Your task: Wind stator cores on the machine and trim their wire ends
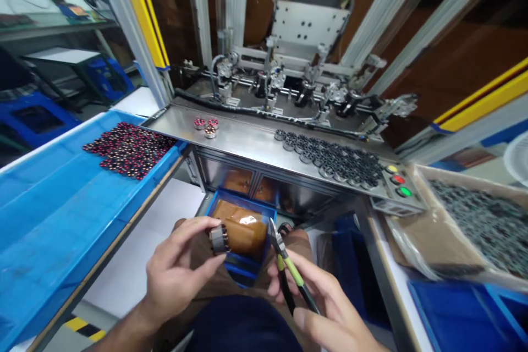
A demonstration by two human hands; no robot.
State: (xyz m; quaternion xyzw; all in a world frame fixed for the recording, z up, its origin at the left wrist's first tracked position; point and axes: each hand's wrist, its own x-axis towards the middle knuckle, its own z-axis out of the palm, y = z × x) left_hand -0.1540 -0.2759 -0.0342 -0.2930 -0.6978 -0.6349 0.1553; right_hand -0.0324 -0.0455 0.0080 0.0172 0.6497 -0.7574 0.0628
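Note:
Between the thumb and fingers of my left hand (175, 267) is a small motor stator (219, 240), a grey laminated ring with dark ends, held on its side. My right hand (325, 297) grips a pair of cutting pliers (284, 261) with green and black handles. Their jaws point up and away from me, apart from the stator. Below and beyond both hands, a blue bin (270, 212) holds something wrapped in brown plastic (243, 228). Three wound stators with red and copper tones (210, 131) sit on the metal ledge (247, 140).
Many dark ring-shaped parts (330, 159) stand at the ledge's right, beside a button box (398, 206). A blue tray (53, 236) on the left carries rows of wound stators (132, 148). On the right is a carton (445, 253) of grey parts. Machine fixtures (305, 85) line the back.

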